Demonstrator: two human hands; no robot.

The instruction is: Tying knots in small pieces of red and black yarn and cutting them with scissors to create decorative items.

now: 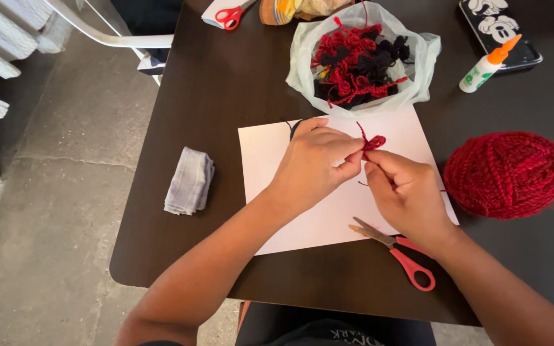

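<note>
— What can't we make out here?

— Our left hand [312, 160] covers most of a dark strand on the white paper [328, 211], and our right hand [405, 192] hides one handle of the red scissors [395, 250] at lower centre. A second pair of scissors [229, 16] and a dark tray [501, 29] are cut off by the top edge.

— And the red yarn piece [372, 142]?

— It sits mid-frame above the paper, pinched between closed fingertips of both our hands. Its small loop bulges rightward, and a thin tail runs up and left.

— Around us?

— The yarn ball [506, 173] lies right; the bag of scraps [360, 61] is above; the folded cloth [190, 181] rests left.
</note>
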